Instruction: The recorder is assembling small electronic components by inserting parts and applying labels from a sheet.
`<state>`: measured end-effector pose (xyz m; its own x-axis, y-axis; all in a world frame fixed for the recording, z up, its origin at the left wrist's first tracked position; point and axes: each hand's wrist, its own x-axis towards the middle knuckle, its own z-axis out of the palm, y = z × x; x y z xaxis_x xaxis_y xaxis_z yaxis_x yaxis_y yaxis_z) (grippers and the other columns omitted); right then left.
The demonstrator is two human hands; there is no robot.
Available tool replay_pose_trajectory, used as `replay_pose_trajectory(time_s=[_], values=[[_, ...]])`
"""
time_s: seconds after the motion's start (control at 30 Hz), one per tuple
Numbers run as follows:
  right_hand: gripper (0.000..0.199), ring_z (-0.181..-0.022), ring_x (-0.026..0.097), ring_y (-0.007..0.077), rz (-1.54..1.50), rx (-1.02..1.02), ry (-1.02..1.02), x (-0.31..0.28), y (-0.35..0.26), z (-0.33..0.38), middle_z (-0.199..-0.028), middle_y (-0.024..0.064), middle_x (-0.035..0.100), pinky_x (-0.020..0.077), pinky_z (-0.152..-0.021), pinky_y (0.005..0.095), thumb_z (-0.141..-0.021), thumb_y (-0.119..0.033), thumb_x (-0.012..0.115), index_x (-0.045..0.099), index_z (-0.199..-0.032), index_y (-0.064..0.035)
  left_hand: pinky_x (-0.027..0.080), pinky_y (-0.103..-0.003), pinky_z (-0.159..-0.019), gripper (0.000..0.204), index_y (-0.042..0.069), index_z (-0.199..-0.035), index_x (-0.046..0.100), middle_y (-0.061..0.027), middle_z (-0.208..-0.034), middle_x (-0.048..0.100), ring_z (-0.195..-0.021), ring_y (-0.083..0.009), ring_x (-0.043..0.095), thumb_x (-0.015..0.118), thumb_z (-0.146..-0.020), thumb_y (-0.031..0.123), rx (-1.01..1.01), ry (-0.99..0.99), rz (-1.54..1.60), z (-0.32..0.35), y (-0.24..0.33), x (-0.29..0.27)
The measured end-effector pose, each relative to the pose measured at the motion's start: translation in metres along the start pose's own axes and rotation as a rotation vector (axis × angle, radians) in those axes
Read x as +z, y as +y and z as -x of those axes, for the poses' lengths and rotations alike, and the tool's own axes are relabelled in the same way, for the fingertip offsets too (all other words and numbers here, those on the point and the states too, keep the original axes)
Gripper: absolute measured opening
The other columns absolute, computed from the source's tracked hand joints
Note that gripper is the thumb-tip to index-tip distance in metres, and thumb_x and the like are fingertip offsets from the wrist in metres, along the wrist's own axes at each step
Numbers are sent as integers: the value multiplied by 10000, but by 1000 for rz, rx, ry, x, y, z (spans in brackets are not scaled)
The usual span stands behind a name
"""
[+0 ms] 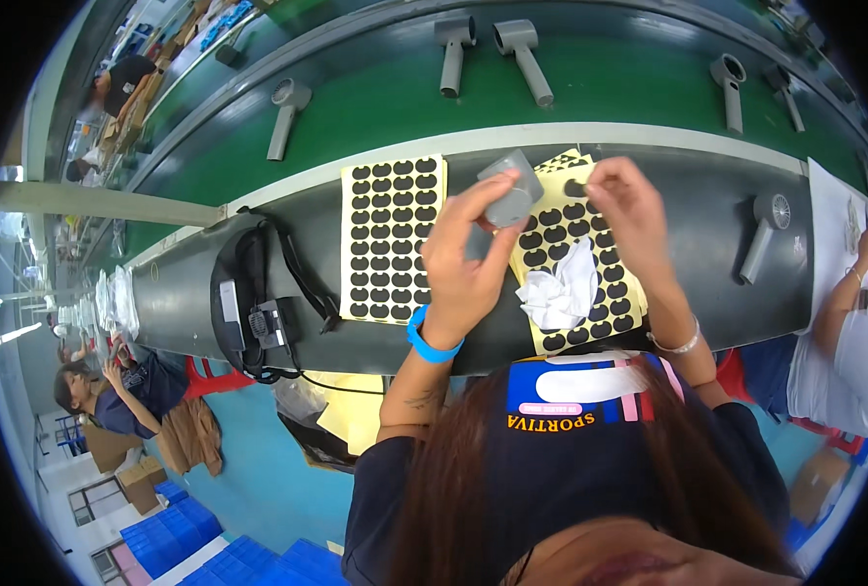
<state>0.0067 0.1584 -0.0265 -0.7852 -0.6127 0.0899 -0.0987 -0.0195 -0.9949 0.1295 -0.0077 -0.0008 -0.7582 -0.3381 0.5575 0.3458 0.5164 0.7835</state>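
My left hand (pixel 465 256), with a blue band on its wrist, is closed round a grey plastic part (pixel 514 202) with a rounded end, held above the bench. My right hand (pixel 633 210) is closed in a pinch at a small black sticker (pixel 575 188), over the upper part of a yellow sticker sheet (pixel 548 342). Rows of black notched stickers cover this sheet. On it lies a crumpled white tissue (pixel 561 286), between my two wrists. Another sheet of black stickers (pixel 393 239) lies flat to the left of my left hand.
A black bag with a strap (pixel 243 303) and a small device lie at the bench's left. One grey handheld fan (pixel 767 234) lies at the right. Several more stand or lie on the green conveyor (pixel 375 98) beyond the pale rail. Other people sit at both sides.
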Motion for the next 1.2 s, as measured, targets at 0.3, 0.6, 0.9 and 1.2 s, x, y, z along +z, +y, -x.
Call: replay_pose_trajectory(time_s=[0.3, 0.6, 0.9, 1.2], values=[[402, -992, 592, 186, -79, -113, -67, 1, -67, 23, -869, 68, 569, 434, -878, 298, -808, 71, 626, 417, -1137, -26, 543, -225, -691, 418, -20, -1124, 604, -169, -1200, 611, -768, -123, 649, 670, -722, -112, -196, -110, 335, 4, -1, 24], [392, -965, 598, 167, -15, -41, -60, 0, -72, 21, -888, 71, 568, 476, -821, 273, -807, 93, 615, 415, -1126, -15, 555, -244, -699, 470, -38, -1174, 588, -191, -1255, 561, -801, -134, 653, 719, -724, -70, -276, -242, 481, -1, 0, 23], [348, -997, 596, 187, -166, -65, 22, -3, -70, 19, -868, 61, 559, 468, -833, 269, -807, 105, 605, 429, -1080, -21, 560, -242, -670, 503, -36, -1190, 569, -175, -1218, 547, -765, -147, 660, 740, -717, -39, -183, -224, 125, -10, 6, 5], [327, -964, 620, 174, -162, -137, 67, 2, -70, 26, -861, 59, 587, 483, -818, 270, -815, 62, 645, 444, -1060, -18, 578, -288, -724, 423, -43, -1128, 460, -216, -1250, 497, -908, -209, 646, 663, -764, -113, -377, -127, 559, -9, 18, 5]])
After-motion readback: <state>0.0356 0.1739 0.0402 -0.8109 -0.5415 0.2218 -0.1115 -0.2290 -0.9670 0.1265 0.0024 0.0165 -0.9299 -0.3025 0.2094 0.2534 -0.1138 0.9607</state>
